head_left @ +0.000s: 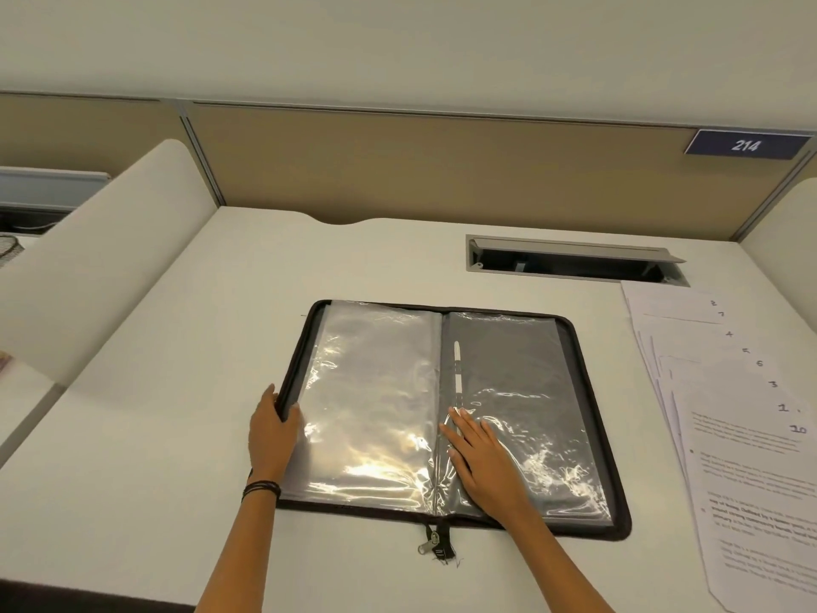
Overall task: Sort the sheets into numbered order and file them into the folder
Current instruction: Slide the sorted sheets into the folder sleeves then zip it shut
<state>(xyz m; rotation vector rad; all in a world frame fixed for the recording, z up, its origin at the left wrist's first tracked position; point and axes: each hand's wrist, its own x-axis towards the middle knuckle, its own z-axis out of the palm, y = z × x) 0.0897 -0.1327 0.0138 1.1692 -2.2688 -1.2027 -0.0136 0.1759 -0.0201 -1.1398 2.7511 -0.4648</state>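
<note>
Fingers [465, 429] of the right hand [484, 464] lie straight and flat on a glossy, crinkled clear plastic sleeve [530, 382], while the left hand [272, 435] grips the left edge.
Black zip-edged fabric folder [574, 369] lies open on the smooth white surface [177, 435], its spine pointing away from the person; white printed sheets [751, 480] with handwritten numbers lie fanned to its right.

A black zip folder [584, 382] lies open and flat at the middle of the white table [177, 435], glossy clear plastic sleeves [376, 391] facing up, while white printed sheets [751, 480], hand-numbered at their corners, lie fanned along the table's right edge.
</note>
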